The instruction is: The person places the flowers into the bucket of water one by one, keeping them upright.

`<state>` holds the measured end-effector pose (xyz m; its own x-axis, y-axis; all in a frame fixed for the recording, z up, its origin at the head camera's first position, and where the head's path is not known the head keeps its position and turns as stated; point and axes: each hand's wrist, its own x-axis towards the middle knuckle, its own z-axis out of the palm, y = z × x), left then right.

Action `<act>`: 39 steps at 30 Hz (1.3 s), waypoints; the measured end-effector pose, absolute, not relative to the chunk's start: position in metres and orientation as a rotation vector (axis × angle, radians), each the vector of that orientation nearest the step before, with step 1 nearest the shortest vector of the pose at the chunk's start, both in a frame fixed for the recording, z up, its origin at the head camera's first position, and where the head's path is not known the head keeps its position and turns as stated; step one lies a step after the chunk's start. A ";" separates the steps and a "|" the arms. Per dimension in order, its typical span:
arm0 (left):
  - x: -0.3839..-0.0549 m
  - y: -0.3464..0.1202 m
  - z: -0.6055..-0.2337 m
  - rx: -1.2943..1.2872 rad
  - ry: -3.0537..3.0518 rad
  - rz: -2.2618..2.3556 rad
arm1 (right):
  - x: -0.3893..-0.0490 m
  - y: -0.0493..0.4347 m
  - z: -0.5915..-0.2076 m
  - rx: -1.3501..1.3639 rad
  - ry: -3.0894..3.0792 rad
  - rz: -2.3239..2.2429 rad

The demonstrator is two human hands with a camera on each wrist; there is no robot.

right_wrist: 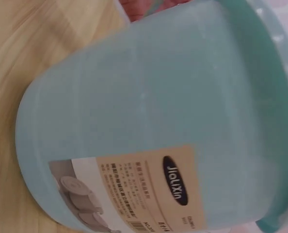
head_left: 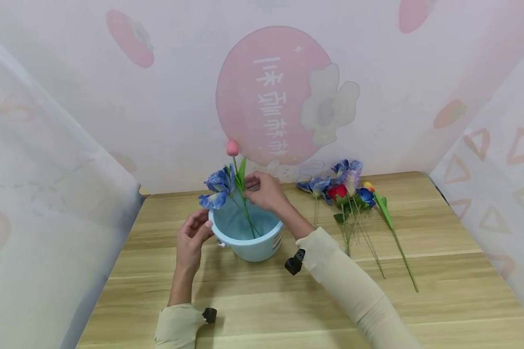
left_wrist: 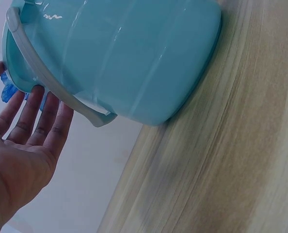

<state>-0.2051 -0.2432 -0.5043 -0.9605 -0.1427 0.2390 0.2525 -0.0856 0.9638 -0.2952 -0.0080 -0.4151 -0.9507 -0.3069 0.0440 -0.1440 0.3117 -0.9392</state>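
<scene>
A light blue bucket [head_left: 255, 249] with a pale handle [left_wrist: 52, 80] stands on the table. Inside it lean a blue iris [head_left: 218, 186] and a pink tulip [head_left: 232, 148], their stems crossing near the bottom. My right hand [head_left: 266, 191] reaches over the far rim and pinches the tulip at its leaves; some fingertips are hidden. At the rim's left side, my left hand [head_left: 191, 242] touches the bucket with thumb and extended fingertips, palm bared in the left wrist view. The right wrist view shows the bucket's printed label [right_wrist: 149, 189] but not the hand.
To the bucket's right lie several artificial flowers: blue irises [head_left: 316, 186], a red rose [head_left: 337, 193], a pale purple flower [head_left: 352, 182], a blue flower [head_left: 367, 196] and an orange-yellow tulip [head_left: 368, 186] with a long stem. Printed cloth walls [head_left: 179, 97] stand behind and beside the wooden table [head_left: 262, 310].
</scene>
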 end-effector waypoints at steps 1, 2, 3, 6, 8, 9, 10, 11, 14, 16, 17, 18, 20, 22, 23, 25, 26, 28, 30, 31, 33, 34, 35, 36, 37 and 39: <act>-0.205 -0.243 -0.504 -0.120 -1.921 -2.133 | -0.294 -0.007 -0.414 -0.415 2.422 -1.719; -0.205 -0.243 -0.504 -0.118 -1.923 -2.131 | -0.292 -0.006 -0.413 -0.410 2.416 -1.728; -0.205 -0.243 -0.504 -0.117 -1.925 -2.129 | -0.290 -0.005 -0.412 -0.404 2.409 -1.736; -0.204 -0.243 -0.504 -0.112 -1.930 -2.125 | -0.285 0.001 -0.408 -0.397 2.390 -1.760; -0.204 -0.243 -0.504 -0.109 -1.934 -2.122 | -0.282 0.006 -0.407 -0.397 2.374 -1.786; -0.204 -0.243 -0.504 -0.107 -1.935 -2.122 | -0.280 0.009 -0.407 -0.399 2.370 -1.802; -0.203 -0.243 -0.503 -0.108 -1.934 -2.122 | -0.279 0.012 -0.406 -0.405 2.359 -1.827; -0.203 -0.243 -0.503 -0.110 -1.932 -2.122 | -0.277 0.016 -0.406 -0.411 2.352 -1.855; -0.203 -0.243 -0.503 -0.113 -1.924 -2.127 | -0.272 0.027 -0.408 -0.425 2.321 -1.952; -0.203 -0.243 -0.503 -0.114 -1.916 -2.133 | -0.268 0.037 -0.410 -0.423 2.291 -2.020; -0.203 -0.243 -0.503 -0.114 -1.913 -2.135 | -0.266 0.041 -0.410 -0.415 2.279 -2.048; -0.203 -0.243 -0.503 -0.114 -1.911 -2.138 | -0.264 0.046 -0.411 -0.404 2.262 -2.078; -0.203 -0.243 -0.503 -0.114 -1.910 -2.141 | -0.261 0.056 -0.413 -0.384 2.228 -2.128; -0.203 -0.243 -0.503 -0.117 -1.913 -2.139 | -0.257 0.066 -0.414 -0.360 2.207 -2.160; -0.203 -0.243 -0.504 -0.118 -1.918 -2.136 | -0.255 0.071 -0.414 -0.350 2.201 -2.172; -0.202 -0.243 -0.504 -0.120 -1.924 -2.134 | -0.251 0.080 -0.415 -0.327 2.191 -2.191; -0.202 -0.243 -0.504 -0.120 -1.927 -2.132 | -0.249 0.085 -0.415 -0.317 2.189 -2.203; -0.202 -0.243 -0.504 -0.120 -1.930 -2.133 | -0.244 0.094 -0.416 -0.278 2.182 -2.225; -0.202 -0.243 -0.504 -0.121 -1.933 -2.135 | -0.240 0.105 -0.420 -0.239 2.176 -2.250; -0.202 -0.243 -0.504 -0.121 -1.933 -2.135 | -0.238 0.110 -0.422 -0.222 2.174 -2.262; -0.201 -0.244 -0.504 -0.122 -1.932 -2.135 | -0.235 0.121 -0.427 -0.189 2.176 -2.271; -0.202 -0.244 -0.504 -0.123 -1.932 -2.135 | -0.234 0.127 -0.430 -0.180 2.178 -2.279; -0.202 -0.244 -0.504 -0.125 -1.929 -2.135 | -0.232 0.133 -0.432 -0.170 2.186 -2.277; -0.202 -0.244 -0.504 -0.126 -1.930 -2.135 | -0.231 0.139 -0.434 -0.159 2.194 -2.276; -0.202 -0.244 -0.504 -0.127 -1.930 -2.134 | -0.229 0.144 -0.436 -0.149 2.201 -2.272; -0.202 -0.244 -0.503 -0.130 -1.932 -2.132 | -0.225 0.154 -0.441 -0.128 2.212 -2.271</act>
